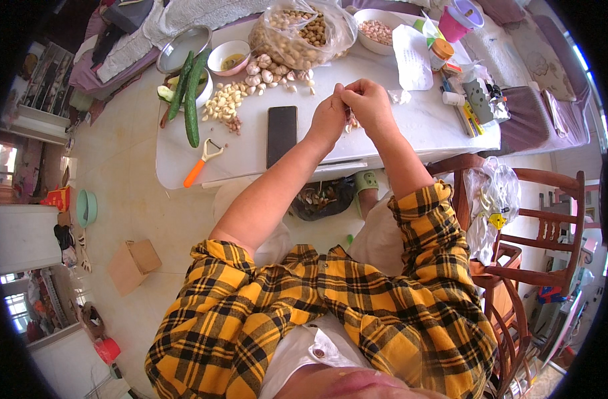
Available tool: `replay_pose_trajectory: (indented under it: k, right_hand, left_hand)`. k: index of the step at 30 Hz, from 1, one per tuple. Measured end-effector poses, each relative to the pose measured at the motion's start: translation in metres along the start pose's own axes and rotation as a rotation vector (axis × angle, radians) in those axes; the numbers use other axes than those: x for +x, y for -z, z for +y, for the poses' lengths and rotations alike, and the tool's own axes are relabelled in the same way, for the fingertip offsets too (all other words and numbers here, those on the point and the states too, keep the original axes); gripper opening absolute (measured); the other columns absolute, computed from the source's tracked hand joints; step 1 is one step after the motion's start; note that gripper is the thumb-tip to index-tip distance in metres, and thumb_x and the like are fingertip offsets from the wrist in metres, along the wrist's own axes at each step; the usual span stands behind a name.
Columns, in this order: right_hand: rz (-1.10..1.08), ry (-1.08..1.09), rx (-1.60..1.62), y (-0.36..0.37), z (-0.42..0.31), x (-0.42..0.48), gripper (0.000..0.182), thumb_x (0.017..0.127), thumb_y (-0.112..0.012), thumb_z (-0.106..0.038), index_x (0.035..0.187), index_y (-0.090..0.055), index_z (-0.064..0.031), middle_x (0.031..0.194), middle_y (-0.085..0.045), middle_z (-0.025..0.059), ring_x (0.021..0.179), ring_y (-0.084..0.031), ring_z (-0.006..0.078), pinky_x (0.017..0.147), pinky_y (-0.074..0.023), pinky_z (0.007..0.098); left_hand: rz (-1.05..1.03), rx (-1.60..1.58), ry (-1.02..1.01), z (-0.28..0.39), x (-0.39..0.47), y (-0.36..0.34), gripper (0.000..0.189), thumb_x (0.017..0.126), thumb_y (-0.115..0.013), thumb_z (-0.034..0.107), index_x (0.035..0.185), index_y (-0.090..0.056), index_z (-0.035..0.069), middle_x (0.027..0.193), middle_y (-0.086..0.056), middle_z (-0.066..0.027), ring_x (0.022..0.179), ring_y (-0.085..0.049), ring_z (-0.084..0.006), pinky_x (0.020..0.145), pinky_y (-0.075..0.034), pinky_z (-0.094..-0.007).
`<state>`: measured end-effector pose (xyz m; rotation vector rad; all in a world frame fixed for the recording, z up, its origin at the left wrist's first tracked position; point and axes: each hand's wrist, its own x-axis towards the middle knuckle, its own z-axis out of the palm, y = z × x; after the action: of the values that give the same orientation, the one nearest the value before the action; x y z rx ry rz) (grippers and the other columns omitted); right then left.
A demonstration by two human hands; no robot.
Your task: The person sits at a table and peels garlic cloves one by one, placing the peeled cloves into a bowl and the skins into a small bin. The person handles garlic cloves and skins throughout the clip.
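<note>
Over the white table [234, 164], my left hand [330, 115] and my right hand [370, 102] meet with fingertips pinched together. Whatever is between the fingers is hidden. Just below them, partly covered, lie small pale pieces that look like garlic cloves or skins [353, 123]. Left of the hands are whole garlic bulbs [260, 67] with loose unpeeled cloves around them. A pile of peeled garlic cloves [224, 101] lies beside these, with a few small brownish pieces [232, 124] at its edge. A black smartphone [282, 134] rests near my left forearm.
Two cucumbers [191, 109] lean across a bowl, near an orange-handled peeler [202, 162]. Behind stand a bag of unshelled peanuts [304, 37] and a bowl of shelled peanuts [379, 30]. A paper sheet with writing [413, 57] lies right. Below are a black waste bag [324, 199] and wooden chair [548, 174].
</note>
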<state>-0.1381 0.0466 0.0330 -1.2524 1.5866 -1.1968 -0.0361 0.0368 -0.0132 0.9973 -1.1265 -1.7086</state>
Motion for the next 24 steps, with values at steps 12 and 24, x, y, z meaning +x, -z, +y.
replay_pose_trajectory:
  k: [12, 24]
  right_hand:
    - [0.003, 0.022, 0.015, 0.006, -0.003, 0.002, 0.024, 0.079, -0.069, -0.018, 0.083, -0.065, 0.0062, 0.069, -0.065, 0.0103, 0.059, -0.062, 0.0153, 0.051, -0.0498, 0.0291]
    - [-0.218, -0.061, 0.338, 0.006, -0.002, -0.002, 0.023, 0.090, -0.066, -0.017, 0.097, -0.064, 0.0053, 0.079, -0.067, 0.0076, 0.060, -0.061, 0.0104, 0.050, -0.0514, 0.0251]
  left_hand:
    - [-0.064, 0.036, -0.006, 0.007, 0.001, 0.007, 0.057, 0.102, -0.028, 0.051, 0.096, -0.061, 0.005, 0.071, -0.050, 0.0018, 0.062, -0.042, -0.0084, 0.059, -0.038, -0.0260]
    - [-0.114, -0.343, 0.094, 0.016, 0.000, 0.010, 0.051, 0.101, -0.028, 0.052, 0.096, -0.057, 0.010, 0.073, -0.051, 0.0009, 0.064, -0.049, -0.0098, 0.062, -0.043, -0.0290]
